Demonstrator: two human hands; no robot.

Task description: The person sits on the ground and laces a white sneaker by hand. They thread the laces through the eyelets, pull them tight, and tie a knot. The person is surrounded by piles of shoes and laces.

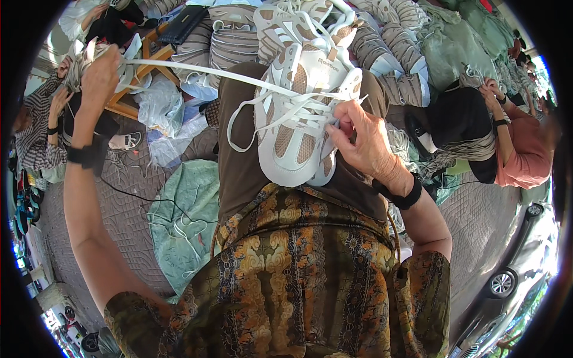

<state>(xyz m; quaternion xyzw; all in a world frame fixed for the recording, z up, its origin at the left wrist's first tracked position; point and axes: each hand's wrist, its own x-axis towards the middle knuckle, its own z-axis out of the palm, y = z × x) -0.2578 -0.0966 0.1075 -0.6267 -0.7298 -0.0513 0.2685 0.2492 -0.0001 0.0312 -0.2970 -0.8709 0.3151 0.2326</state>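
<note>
A white and beige sneaker (292, 137) rests on my lap, toe toward me, with another shoe partly hidden beside and under it. White lace (286, 114) crosses its upper, and a loose loop hangs off the left side. Raised far out to the left, my left hand (101, 74) is closed in a fist around one end of the shoelace, which runs taut back to the shoe. My right hand (367, 137) lies against the shoe's right side near the eyelets. Its thumb and index finger pinch together there; what is between them is not clear.
Bundles of similar shoe uppers (239, 45) are stacked beyond my knees. A wooden stool (134, 89), clear plastic bags (161, 107) and a green sack (185, 215) stand or lie to the left. People handle shoes on both sides. A car (513, 274) is at the lower right.
</note>
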